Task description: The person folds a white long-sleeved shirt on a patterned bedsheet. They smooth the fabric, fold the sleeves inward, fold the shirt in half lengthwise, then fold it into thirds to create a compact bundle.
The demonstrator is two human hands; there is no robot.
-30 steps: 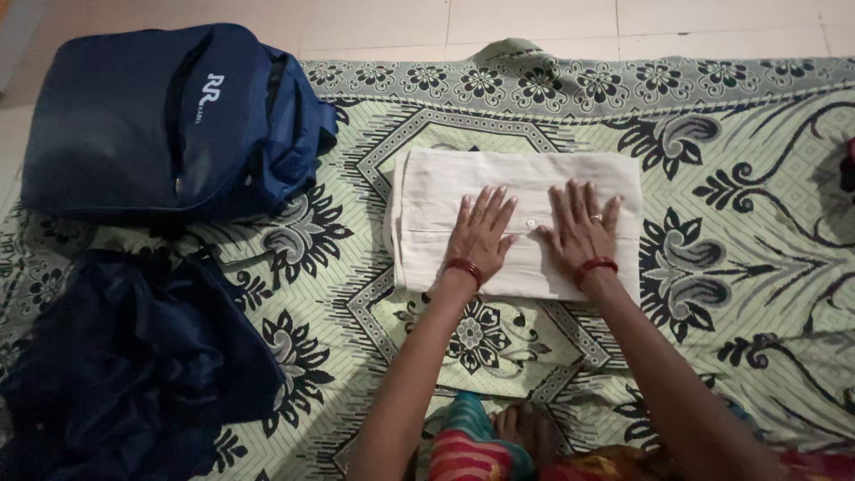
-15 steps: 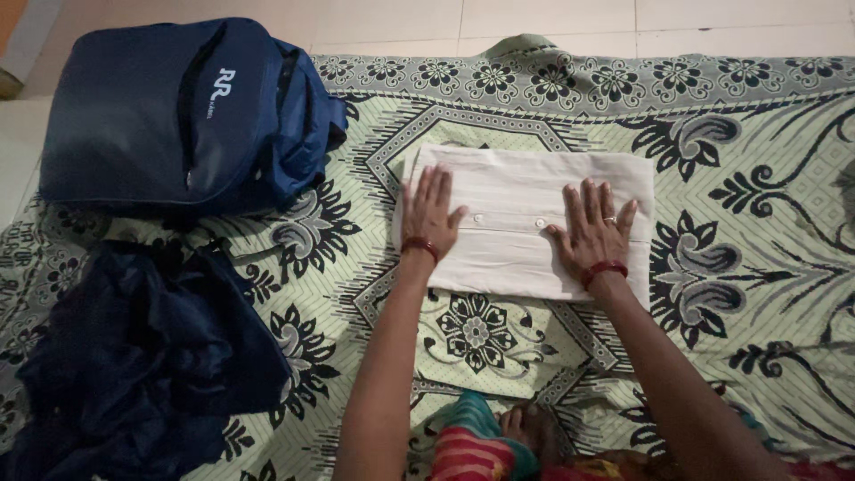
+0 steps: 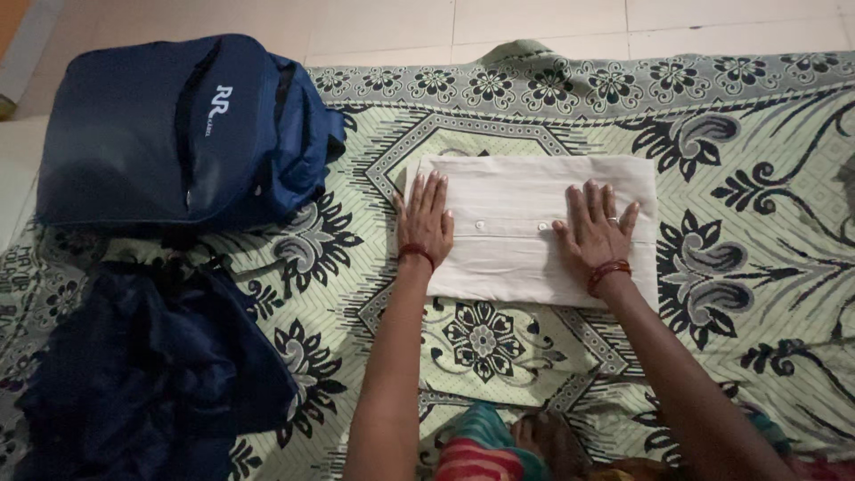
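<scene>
A folded cream shirt (image 3: 525, 200) with a buttoned placket lies flat on a green patterned sheet (image 3: 730, 240). My left hand (image 3: 425, 218) rests palm down on the shirt's left edge, fingers together and pointing away from me. Flat on the right part of the shirt is my right hand (image 3: 595, 230), fingers slightly spread, a ring on one finger. Both wrists wear red bangles. Neither hand grips anything.
A dark blue backpack (image 3: 169, 134) lies at the upper left, partly on the sheet. A crumpled dark blue cloth (image 3: 134, 374) sits at the lower left. Pale floor tiles (image 3: 534, 22) run along the top. My colourful clothing (image 3: 485, 450) shows at the bottom.
My left hand slid from the shirt's middle to its left edge, smoothing the fabric. The right hand stayed almost in place on the right part.
</scene>
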